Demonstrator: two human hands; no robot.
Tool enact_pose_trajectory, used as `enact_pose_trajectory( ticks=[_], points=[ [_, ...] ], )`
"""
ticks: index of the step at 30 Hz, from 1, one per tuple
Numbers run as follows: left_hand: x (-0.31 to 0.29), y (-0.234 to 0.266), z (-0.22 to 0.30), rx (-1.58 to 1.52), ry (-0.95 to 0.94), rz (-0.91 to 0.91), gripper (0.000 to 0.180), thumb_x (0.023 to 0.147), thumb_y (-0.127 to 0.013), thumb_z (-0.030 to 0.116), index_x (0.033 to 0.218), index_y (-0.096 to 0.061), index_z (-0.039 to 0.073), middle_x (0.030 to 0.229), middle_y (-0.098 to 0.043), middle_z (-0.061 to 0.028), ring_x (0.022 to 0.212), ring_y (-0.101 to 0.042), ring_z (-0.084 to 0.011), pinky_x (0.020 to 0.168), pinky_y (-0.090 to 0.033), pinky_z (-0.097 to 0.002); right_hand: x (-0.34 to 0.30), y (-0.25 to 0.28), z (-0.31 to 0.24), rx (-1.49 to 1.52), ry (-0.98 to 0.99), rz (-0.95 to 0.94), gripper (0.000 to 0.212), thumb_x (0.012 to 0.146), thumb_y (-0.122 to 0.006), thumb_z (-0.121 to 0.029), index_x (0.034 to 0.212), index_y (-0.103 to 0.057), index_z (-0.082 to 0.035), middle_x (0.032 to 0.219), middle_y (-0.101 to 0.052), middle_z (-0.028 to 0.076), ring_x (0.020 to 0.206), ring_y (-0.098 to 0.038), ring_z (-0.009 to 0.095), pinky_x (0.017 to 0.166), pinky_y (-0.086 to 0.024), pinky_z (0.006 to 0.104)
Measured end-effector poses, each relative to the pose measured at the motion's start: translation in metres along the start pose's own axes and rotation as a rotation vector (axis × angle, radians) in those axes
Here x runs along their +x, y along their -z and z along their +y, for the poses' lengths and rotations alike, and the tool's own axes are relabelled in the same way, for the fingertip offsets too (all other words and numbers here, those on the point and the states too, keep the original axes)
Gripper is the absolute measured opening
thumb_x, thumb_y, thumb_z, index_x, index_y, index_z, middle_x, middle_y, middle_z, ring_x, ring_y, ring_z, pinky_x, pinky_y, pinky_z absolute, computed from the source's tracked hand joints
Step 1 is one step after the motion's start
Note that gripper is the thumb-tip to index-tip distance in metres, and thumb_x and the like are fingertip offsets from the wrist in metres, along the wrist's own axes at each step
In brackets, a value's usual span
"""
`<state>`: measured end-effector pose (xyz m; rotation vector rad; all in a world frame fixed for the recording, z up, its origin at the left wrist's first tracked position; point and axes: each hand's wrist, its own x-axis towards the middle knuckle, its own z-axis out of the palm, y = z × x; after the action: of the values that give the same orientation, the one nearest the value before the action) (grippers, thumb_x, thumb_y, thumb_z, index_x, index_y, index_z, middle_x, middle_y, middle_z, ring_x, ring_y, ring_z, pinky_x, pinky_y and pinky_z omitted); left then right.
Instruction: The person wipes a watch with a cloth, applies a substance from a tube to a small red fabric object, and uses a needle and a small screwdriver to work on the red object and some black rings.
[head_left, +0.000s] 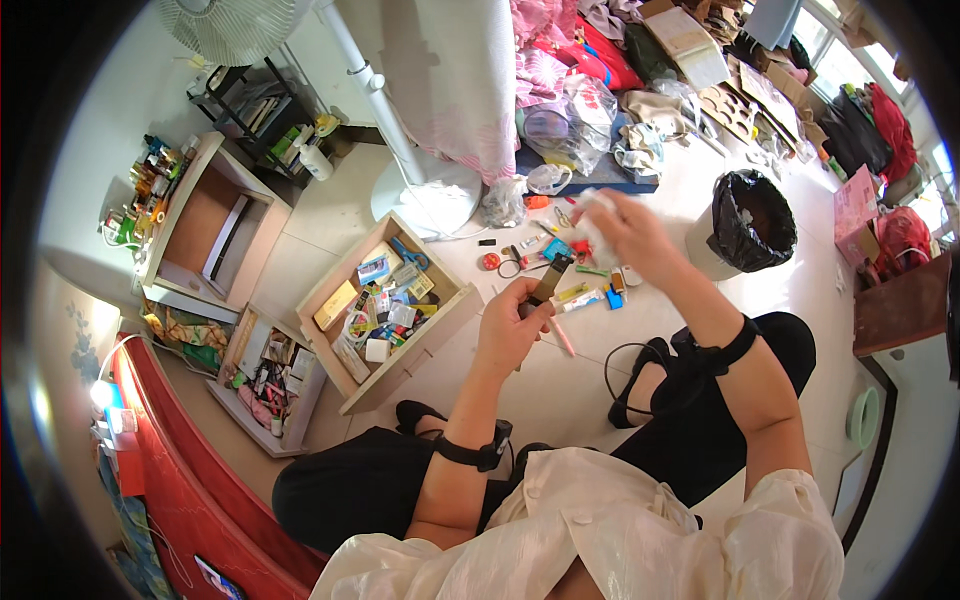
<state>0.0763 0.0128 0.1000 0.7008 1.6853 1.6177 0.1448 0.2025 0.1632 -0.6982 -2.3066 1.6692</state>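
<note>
My left hand [515,318] is closed on a dark flat strip [551,279] that sticks up past the fingers; its exact kind does not show. Farther off and to the right, my right hand [637,238] grips a crumpled white tissue [600,222], somewhat smeared by motion. The two hands are apart. Below them, small items lie spread on the tiled floor, among them a red round thing [490,261], a pink stick [564,337] and a blue piece [613,299]. At the left stands a drawer [404,368] full of small items, with blue scissors [411,254] inside.
A bin with a black bag [728,235] stands at the right. Left are an open cabinet [282,218], a second drawer [262,440] and a fan's round base [390,200]. Bags and clothes [575,120] are heaped at the back. A red bed edge [200,450] borders the left.
</note>
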Motion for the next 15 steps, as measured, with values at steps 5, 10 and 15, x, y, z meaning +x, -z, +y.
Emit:
enact_pose_trajectory(
  ticks=[5,10,15],
  points=[
    [-0.001,-0.002,0.005,0.037,-0.011,-0.054,0.014,0.079,-0.059,0.004,0.092,-0.055,0.002,0.068,-0.056,-0.0005,0.055,-0.053,-0.0057,0.049,-0.041,-0.0205,-0.015,-0.019,-0.007,-0.457,0.305,-0.072,0.025,0.085,-0.053,-0.023,0.097,-0.055,-0.001,0.071,-0.056,0.013,0.063,-0.056,0.024,0.058,-0.042,0.034],
    [-0.002,-0.006,0.006,-0.213,0.052,-0.103,0.006,0.08,-0.052,0.007,0.083,-0.05,0.003,0.063,-0.047,-0.0005,0.051,-0.042,-0.0067,0.046,-0.034,-0.0194,-0.01,-0.023,0.0,-0.26,0.224,0.047,0.024,0.086,-0.053,-0.024,0.096,-0.054,-0.003,0.07,-0.056,0.011,0.064,-0.056,0.018,0.059,-0.042,0.0317],
    [0.007,0.007,-0.011,-0.728,0.094,-0.049,0.011,0.084,-0.047,0.011,0.075,-0.041,0.008,0.06,-0.035,0.0011,0.051,-0.035,-0.0092,0.047,-0.032,-0.0198,0.013,-0.017,0.03,0.313,0.021,0.245,0.023,0.091,-0.047,-0.025,0.098,-0.053,-0.004,0.073,-0.054,0.005,0.068,-0.052,0.006,0.057,-0.041,0.0247]
  ],
)
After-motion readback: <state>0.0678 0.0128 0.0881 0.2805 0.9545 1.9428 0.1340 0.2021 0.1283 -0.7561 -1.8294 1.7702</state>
